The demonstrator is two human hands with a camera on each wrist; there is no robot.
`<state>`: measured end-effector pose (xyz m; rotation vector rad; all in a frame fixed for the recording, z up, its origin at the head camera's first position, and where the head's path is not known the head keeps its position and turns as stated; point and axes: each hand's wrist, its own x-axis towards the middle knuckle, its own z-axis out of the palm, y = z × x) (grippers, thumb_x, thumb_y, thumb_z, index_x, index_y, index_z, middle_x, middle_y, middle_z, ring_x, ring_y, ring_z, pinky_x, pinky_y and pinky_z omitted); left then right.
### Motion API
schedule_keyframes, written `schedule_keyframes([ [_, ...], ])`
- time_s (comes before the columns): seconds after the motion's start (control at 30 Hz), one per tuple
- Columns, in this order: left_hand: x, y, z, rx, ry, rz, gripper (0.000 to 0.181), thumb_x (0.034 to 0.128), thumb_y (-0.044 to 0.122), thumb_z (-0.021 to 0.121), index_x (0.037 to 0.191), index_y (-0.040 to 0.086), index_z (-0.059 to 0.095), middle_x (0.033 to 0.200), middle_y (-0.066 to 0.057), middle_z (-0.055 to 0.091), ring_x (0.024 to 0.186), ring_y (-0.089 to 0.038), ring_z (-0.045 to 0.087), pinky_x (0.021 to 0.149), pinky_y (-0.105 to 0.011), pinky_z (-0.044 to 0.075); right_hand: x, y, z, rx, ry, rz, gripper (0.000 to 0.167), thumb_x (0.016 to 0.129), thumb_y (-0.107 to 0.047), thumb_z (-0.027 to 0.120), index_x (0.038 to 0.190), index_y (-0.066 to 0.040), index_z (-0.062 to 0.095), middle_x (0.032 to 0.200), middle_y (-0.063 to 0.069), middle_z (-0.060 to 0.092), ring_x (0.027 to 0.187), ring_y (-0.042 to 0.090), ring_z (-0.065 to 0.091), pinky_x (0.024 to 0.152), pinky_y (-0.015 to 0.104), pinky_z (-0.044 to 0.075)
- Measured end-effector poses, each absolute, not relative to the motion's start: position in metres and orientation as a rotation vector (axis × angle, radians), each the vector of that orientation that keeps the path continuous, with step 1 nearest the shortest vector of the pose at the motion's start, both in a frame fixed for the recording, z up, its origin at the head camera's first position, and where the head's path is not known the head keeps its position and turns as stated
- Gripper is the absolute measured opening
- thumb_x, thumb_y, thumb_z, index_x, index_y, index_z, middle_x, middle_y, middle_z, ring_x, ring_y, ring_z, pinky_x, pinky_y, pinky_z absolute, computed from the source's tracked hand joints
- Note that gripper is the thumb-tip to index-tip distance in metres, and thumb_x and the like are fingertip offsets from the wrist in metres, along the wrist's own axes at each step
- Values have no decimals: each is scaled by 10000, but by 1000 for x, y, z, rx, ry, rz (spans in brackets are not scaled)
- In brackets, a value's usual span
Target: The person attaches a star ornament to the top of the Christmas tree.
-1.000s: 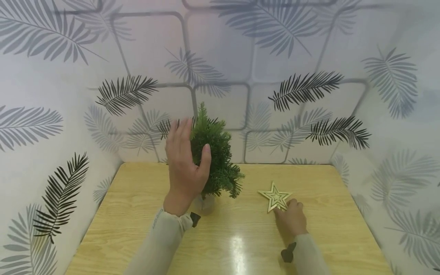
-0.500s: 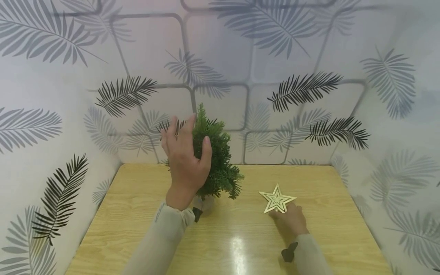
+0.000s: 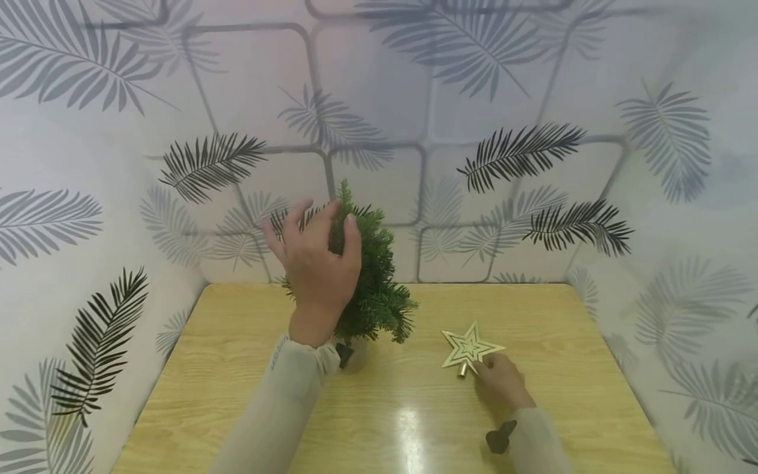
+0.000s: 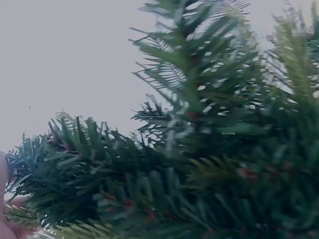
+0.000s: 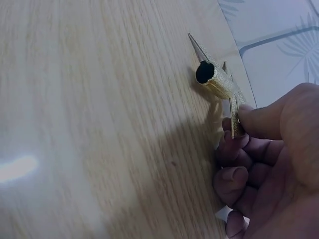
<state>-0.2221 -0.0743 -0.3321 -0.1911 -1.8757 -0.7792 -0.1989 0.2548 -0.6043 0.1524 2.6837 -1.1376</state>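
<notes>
A small artificial Christmas tree with dense green needles stands on the table, its base mostly hidden. My left hand is raised at its left side, fingers spread and bent, thumb and forefinger close to the top sprig on either side. Only a sliver of that hand shows in the left wrist view, where tree branches fill the frame. On the right, my right hand pinches a gold star tree topper by one point between thumb and fingers. Its hollow socket faces the right wrist camera.
The wooden table stands against a wall with leaf-patterned covering at the back and sides. A bright light reflection lies on the tabletop near the front.
My left fingers have spread and bent, with thumb and forefinger nearing the treetop. My right hand has turned the star, so its socket shows at the bottom.
</notes>
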Motion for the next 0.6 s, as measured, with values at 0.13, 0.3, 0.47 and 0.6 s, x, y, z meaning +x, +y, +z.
schedule_keyframes([
  [0.13,-224,-75,-327,-185,-1901,-806,269,996,295,654,1037,65,786,993,-60,768,1176,-288,592,1199,-656,-18,-198,254,-608,151,2702,-1151,350,1060,-217,552,739,-117,458,675,17,481,661,207,461,781,444,338],
  [0.3,-224,-78,-325,-176,-1947,-807,190,989,244,712,974,71,788,958,-61,770,1160,-281,597,1196,-673,7,-197,255,-609,145,2707,-1215,343,1060,-195,562,749,-104,452,687,13,457,661,187,446,680,360,376],
  [0.47,-224,-80,-325,-190,-1991,-790,199,1013,250,689,980,82,790,979,-58,775,1162,-283,593,1197,-673,2,-197,256,-608,148,2669,-1354,246,1060,-159,573,861,-14,583,818,68,600,778,218,557,691,344,486],
  [0.6,-226,-81,-324,-214,-2023,-767,238,1043,272,642,995,91,789,993,-50,772,1155,-285,588,1195,-677,-11,-196,257,-604,139,2625,-1482,196,1057,-122,567,1078,52,656,1077,185,703,983,322,650,836,457,557],
])
